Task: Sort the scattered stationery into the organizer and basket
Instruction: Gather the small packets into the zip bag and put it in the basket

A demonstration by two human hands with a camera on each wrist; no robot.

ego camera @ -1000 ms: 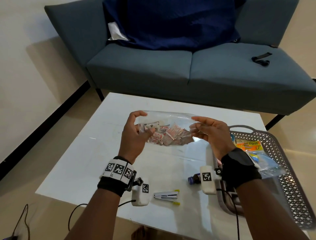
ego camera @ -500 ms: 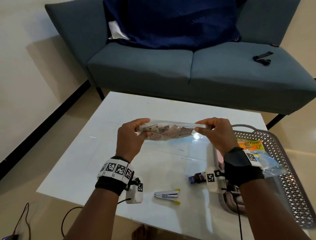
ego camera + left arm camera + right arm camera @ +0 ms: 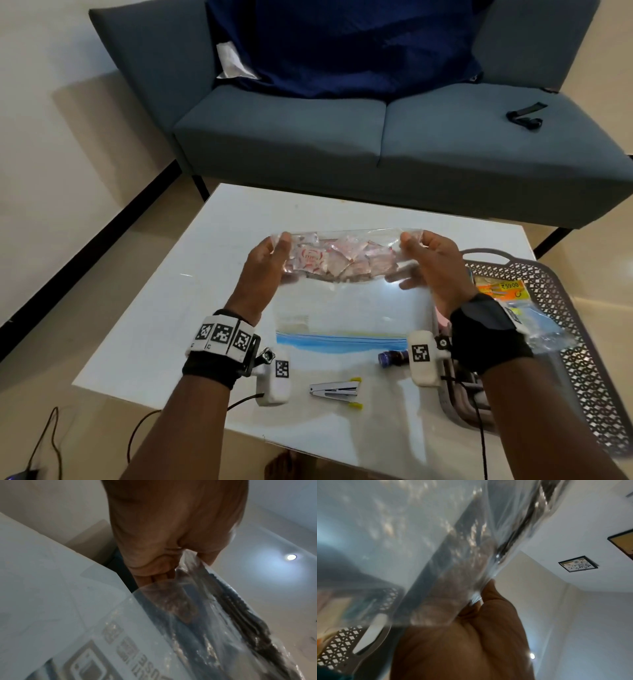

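Observation:
A clear zip bag (image 3: 346,308) with a blue seal strip hangs above the white table (image 3: 171,308), held up by both hands. Several small red-and-white packets (image 3: 329,260) are bunched in its raised end. My left hand (image 3: 270,260) pinches the bag's left corner, my right hand (image 3: 428,260) the right corner. In the left wrist view the left hand (image 3: 171,563) grips the crinkled bag (image 3: 197,615). In the right wrist view the right hand (image 3: 479,605) grips the bag (image 3: 436,547). A grey lattice basket (image 3: 582,359) stands at the table's right edge.
A small stapler (image 3: 335,390) lies near the table's front edge and a small dark bottle (image 3: 390,358) beside my right wrist. The basket holds packaged items (image 3: 507,291). A blue-grey sofa (image 3: 376,130) stands behind the table.
Both hands have moved apart and turned the bag over, so its packet end is up and the blue seal strip hangs down toward me.

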